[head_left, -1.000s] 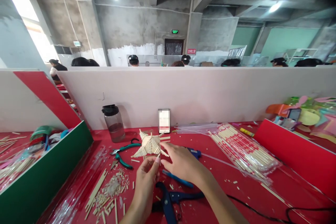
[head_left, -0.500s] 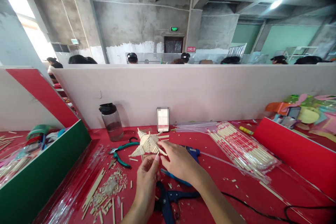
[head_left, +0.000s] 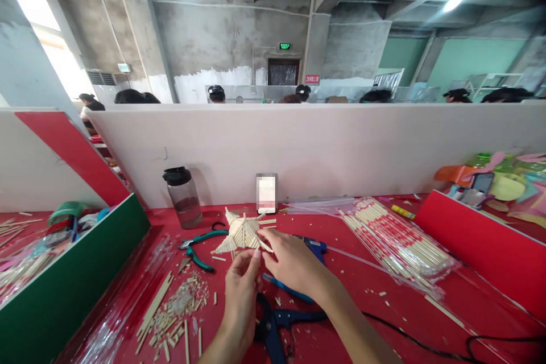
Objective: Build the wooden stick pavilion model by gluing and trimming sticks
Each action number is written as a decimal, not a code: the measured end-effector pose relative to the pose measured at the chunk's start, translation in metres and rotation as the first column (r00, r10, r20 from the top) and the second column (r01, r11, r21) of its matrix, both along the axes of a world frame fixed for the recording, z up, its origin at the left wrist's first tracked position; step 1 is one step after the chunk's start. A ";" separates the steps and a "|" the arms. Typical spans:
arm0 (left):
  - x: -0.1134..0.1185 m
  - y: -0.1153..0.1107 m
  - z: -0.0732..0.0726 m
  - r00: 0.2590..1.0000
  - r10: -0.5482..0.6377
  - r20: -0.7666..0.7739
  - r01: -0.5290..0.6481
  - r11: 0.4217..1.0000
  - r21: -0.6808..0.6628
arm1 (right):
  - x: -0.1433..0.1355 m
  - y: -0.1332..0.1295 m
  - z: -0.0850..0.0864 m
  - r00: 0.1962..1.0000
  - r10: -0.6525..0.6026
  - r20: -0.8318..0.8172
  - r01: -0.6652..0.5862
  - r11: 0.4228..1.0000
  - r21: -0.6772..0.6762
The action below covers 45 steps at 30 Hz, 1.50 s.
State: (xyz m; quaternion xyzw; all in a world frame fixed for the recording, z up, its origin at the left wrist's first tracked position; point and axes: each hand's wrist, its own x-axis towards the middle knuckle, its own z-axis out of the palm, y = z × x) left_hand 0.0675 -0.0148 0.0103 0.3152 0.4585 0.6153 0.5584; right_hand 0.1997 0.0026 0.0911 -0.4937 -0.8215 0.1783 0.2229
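A star-shaped piece built of pale wooden sticks (head_left: 243, 232) is tilted up above the red table, just beyond my hands. My right hand (head_left: 294, 264) reaches in from the right, its fingers closed on the star's lower right arm. Below the star, my left hand (head_left: 242, 284) has thumb and fingertips pinched together close to that arm; whatever they hold is too small or hidden to make out. Teal-handled pliers (head_left: 198, 250) lie open to the left. A blue glue gun (head_left: 314, 245) is partly covered by my right hand, and a dark blue cutter-like tool (head_left: 273, 324) lies beneath my wrists.
Stick offcuts and crumbs (head_left: 181, 298) litter the table on the left. A water bottle (head_left: 182, 199) and a phone (head_left: 267, 193) stand by the white partition (head_left: 341, 148). Bagged sticks (head_left: 396, 239) lie at right, near a black cable (head_left: 405, 341). Green (head_left: 85, 278) and red (head_left: 482, 256) boards border the sides.
The whole view has shifted slightly. My left thumb has moved up a little at the pinch, while the star and my right hand keep nearly the same position.
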 end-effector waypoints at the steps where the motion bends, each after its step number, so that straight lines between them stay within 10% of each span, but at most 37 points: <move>1: 0.000 0.000 0.000 1.000 0.001 0.007 -0.001 1.000 0.005 | 0.000 0.000 0.000 1.000 0.000 0.001 0.000 1.000 -0.001; 45: 0.004 0.002 0.009 0.962 -0.004 0.272 0.040 0.991 -0.129 | 0.002 0.003 -0.001 1.000 -0.008 0.029 0.008 1.000 0.004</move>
